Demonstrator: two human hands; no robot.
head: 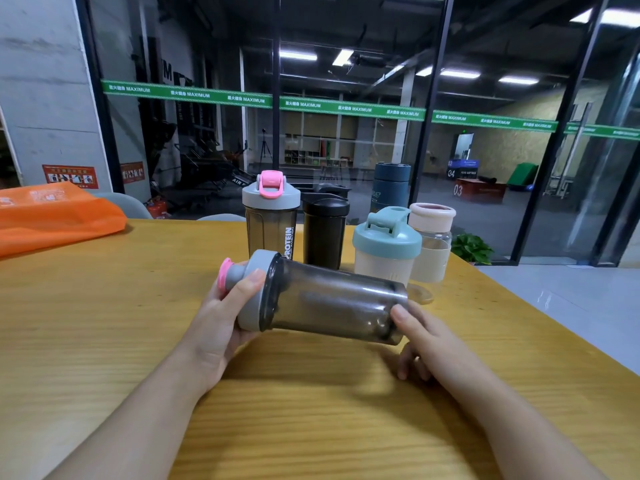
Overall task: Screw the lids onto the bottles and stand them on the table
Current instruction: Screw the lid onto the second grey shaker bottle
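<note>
A smoky dark shaker bottle (pixel 332 303) lies on its side, held above the wooden table (pixel 104 323). Its grey lid with a pink cap (pixel 254 289) points left. My left hand (pixel 221 327) grips the lid, thumb on top of it. My right hand (pixel 429 337) holds the bottle's base end, thumb on the side and fingers curled underneath. Behind stand several lidded bottles: a smoky one with a grey and pink lid (pixel 272 220), a black one (pixel 325 230), a white one with a teal lid (pixel 386 247), and a clear one with a cream lid (pixel 432 240).
An orange bag (pixel 52 220) lies at the table's far left. A dark blue bottle (pixel 390 185) stands behind the row. A glass wall runs behind the table. The table's right edge drops to a pale floor, where a green plant (pixel 472 249) sits.
</note>
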